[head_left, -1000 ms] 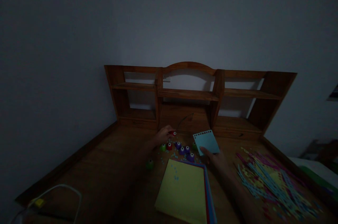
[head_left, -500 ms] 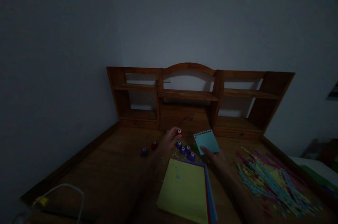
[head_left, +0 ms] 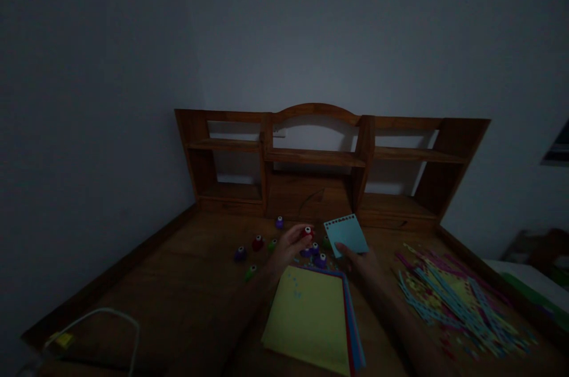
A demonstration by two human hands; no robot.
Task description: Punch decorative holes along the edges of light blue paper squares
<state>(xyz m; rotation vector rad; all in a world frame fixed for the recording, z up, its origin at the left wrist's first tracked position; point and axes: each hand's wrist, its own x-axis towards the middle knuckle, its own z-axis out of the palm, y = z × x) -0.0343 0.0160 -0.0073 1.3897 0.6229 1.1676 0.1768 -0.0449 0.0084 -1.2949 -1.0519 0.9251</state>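
Observation:
A small red craft punch (head_left: 307,233) is gripped in the fingers of my left hand (head_left: 288,246), above a group of purple punches (head_left: 320,260). My right hand (head_left: 358,259) pinches a light blue sheet of paper (head_left: 349,236) by its lower edge; a row of punched holes runs along the sheet's top edge. Beneath both hands lies a stack of coloured sheets with a yellow sheet (head_left: 311,318) on top, and tiny blue cut-outs are scattered on it. A green punch (head_left: 326,242) is partly hidden beside the blue paper.
Left of my left hand stand a red punch (head_left: 258,242), a purple punch (head_left: 240,254) and a green punch (head_left: 251,272). Punched paper strips (head_left: 448,288) are heaped at the right. A wooden shelf (head_left: 315,157) lines the desk's back; a white cable (head_left: 106,310) curves at front left.
My left hand has moved slightly right and down with the red punch, nearer the blue paper. Green punches and a purple one at its left now show. My right hand keeps its hold.

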